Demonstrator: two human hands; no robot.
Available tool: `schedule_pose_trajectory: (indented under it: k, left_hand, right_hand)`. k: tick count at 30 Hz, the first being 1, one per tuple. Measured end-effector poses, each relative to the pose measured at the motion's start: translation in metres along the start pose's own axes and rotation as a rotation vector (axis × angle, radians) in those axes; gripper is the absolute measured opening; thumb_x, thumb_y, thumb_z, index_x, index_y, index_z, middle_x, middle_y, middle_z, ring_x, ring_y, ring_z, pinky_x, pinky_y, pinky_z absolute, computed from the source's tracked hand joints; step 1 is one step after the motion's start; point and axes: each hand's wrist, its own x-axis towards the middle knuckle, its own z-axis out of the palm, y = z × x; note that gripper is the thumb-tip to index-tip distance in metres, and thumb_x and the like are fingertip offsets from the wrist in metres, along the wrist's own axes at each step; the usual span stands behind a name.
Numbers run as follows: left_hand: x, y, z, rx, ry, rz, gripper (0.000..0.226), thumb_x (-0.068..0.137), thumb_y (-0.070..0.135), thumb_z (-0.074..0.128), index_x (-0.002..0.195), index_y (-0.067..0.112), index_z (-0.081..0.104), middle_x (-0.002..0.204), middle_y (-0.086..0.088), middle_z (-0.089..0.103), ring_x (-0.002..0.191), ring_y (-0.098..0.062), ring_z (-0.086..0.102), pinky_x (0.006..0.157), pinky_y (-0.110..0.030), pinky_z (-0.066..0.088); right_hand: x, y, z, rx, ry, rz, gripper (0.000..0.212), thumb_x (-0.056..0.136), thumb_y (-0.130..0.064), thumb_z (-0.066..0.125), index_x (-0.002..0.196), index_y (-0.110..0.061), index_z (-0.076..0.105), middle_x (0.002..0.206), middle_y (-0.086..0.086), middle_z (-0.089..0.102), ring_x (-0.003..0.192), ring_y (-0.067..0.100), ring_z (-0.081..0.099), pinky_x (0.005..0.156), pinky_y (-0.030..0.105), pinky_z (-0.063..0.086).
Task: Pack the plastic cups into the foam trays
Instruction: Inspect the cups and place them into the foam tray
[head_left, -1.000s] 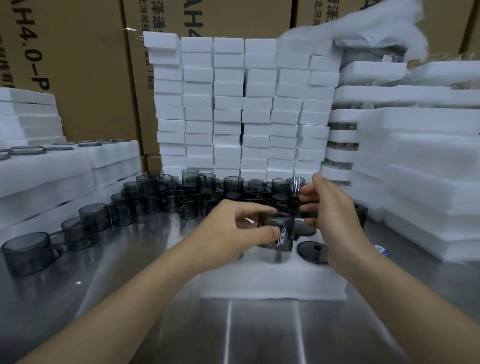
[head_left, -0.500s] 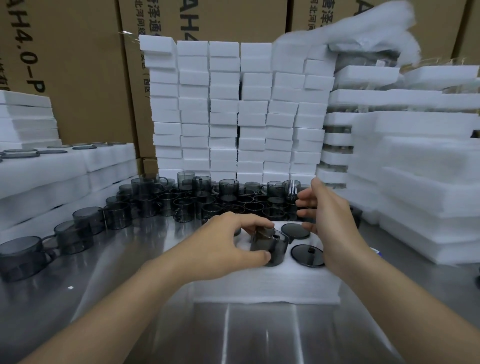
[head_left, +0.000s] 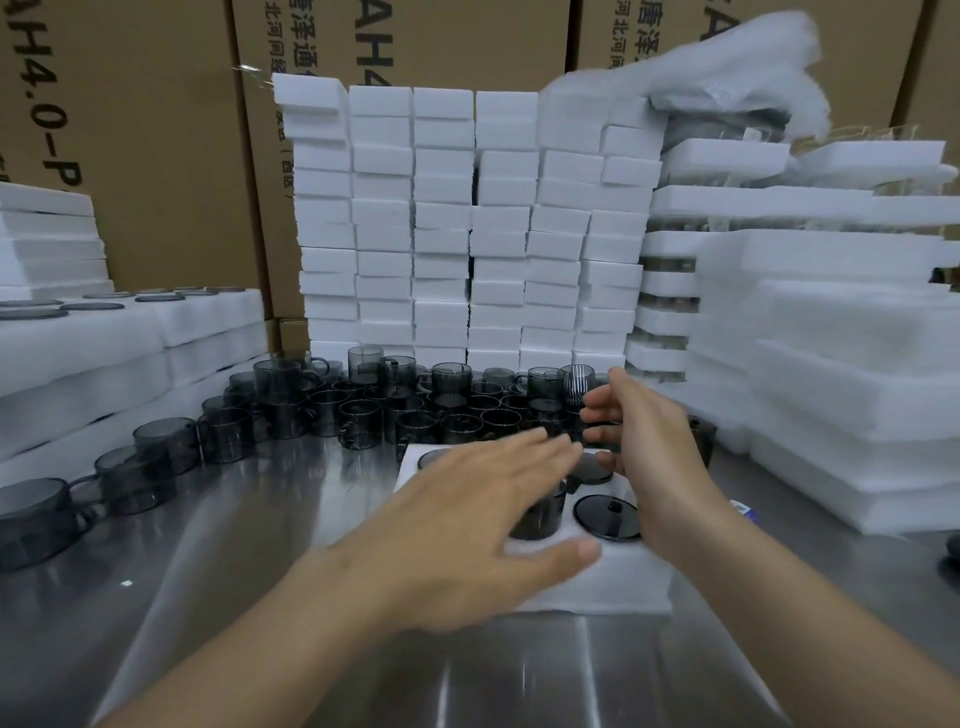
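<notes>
- The left hand (head_left: 467, 525) is flat with straight fingers and grasps nothing. It covers the dark cup (head_left: 540, 512); blur hides whether they touch.
- That cup stands proud of its pocket in the foam tray (head_left: 613, 587). Press straight down with an even palm so it doesn't tilt.
- The seated cup (head_left: 608, 517) just beside shows the flush level to match.
- The right hand (head_left: 649, 441) hovers loosely curled and empty; it could steady the tray.
</notes>
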Motion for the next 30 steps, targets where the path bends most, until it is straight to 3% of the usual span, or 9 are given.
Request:
schedule_pose_trajectory:
  k: [4,8,11,15,17,20,24,27,30]
  left_hand:
    - [-0.002,0.007,0.012,0.056,-0.104,-0.011,0.101,0.093,0.087,0.040,0.172,0.036,0.003,0.176,0.025,-0.005,0.158,0.010,-0.009,0.118,-0.011,-0.011]
    - [-0.002,0.010,0.016,0.086,-0.039,0.045,0.103,0.096,0.084,0.040,0.170,0.036,-0.012,0.172,0.025,-0.025,0.151,0.014,-0.028,0.125,-0.020,-0.019]
    - [0.000,0.012,0.021,0.051,-0.065,0.008,0.108,0.092,0.088,0.042,0.169,0.037,-0.015,0.167,0.027,-0.031,0.149,0.015,-0.031,0.129,-0.024,-0.015]
    - [-0.001,0.008,0.021,0.042,-0.097,-0.028,0.107,0.089,0.093,0.038,0.171,0.038,-0.004,0.176,0.026,-0.008,0.159,0.009,-0.010,0.133,-0.029,-0.001]
    - [-0.001,0.000,0.012,0.032,0.008,-0.051,0.094,0.092,0.090,0.034,0.170,0.041,0.015,0.174,0.026,0.019,0.158,0.004,0.019,0.131,-0.029,0.013]
    - [0.002,-0.031,-0.005,-0.069,0.256,-0.223,0.067,0.099,0.081,0.040,0.158,0.050,0.041,0.156,0.034,0.047,0.134,0.005,0.051,0.110,-0.026,0.038]
    - [0.008,-0.083,0.000,-0.608,0.512,-0.572,0.039,0.105,0.053,0.059,0.139,0.038,0.067,0.139,0.021,0.065,0.133,-0.005,0.057,0.106,-0.030,0.041]
    - [0.021,-0.085,0.021,-1.065,0.483,-0.750,0.018,0.104,0.045,0.066,0.111,0.031,0.075,0.132,0.007,0.072,0.126,-0.018,0.065,0.117,-0.042,0.045]
    - [0.026,-0.078,0.036,-1.192,0.417,-0.814,0.027,0.096,0.056,0.071,0.106,0.033,0.079,0.117,0.003,0.080,0.107,-0.023,0.076,0.108,-0.043,0.055]
  right_hand:
    - [0.002,-0.001,0.001,0.007,0.004,0.006,0.039,0.108,-0.041,0.053,0.087,-0.015,0.072,0.085,0.001,0.072,0.070,0.013,0.061,0.067,0.031,0.048]
    - [0.002,0.001,-0.001,0.019,-0.011,-0.003,0.039,0.109,-0.042,0.052,0.089,-0.015,0.072,0.088,0.003,0.073,0.073,0.015,0.063,0.071,0.034,0.050]
    - [0.004,0.001,-0.001,0.024,-0.009,-0.006,0.039,0.109,-0.042,0.052,0.088,-0.015,0.072,0.088,0.003,0.073,0.073,0.015,0.062,0.070,0.033,0.049]
    - [0.008,0.004,-0.003,0.006,-0.017,-0.004,0.040,0.108,-0.043,0.053,0.088,-0.016,0.073,0.084,0.000,0.073,0.070,0.013,0.062,0.068,0.032,0.049]
    - [0.015,0.004,-0.011,-0.026,0.004,-0.021,0.039,0.107,-0.044,0.054,0.088,-0.017,0.074,0.083,-0.001,0.074,0.069,0.013,0.062,0.067,0.031,0.048]
    - [0.026,0.012,-0.031,-0.176,0.069,-0.109,0.034,0.105,-0.040,0.059,0.086,-0.016,0.074,0.081,-0.004,0.074,0.072,0.015,0.063,0.071,0.033,0.051]
    - [0.034,0.043,-0.058,-0.550,0.035,-0.099,0.036,0.104,-0.038,0.059,0.082,-0.012,0.070,0.081,0.005,0.074,0.085,0.028,0.066,0.083,0.042,0.051]
    - [0.034,0.058,-0.062,-0.687,-0.109,-0.031,0.036,0.106,-0.042,0.057,0.081,-0.020,0.072,0.078,-0.002,0.074,0.085,0.022,0.068,0.077,0.038,0.049]
    - [0.037,0.057,-0.057,-0.736,-0.192,-0.062,0.034,0.108,-0.030,0.054,0.082,-0.020,0.073,0.082,-0.001,0.074,0.089,0.023,0.068,0.077,0.037,0.047]
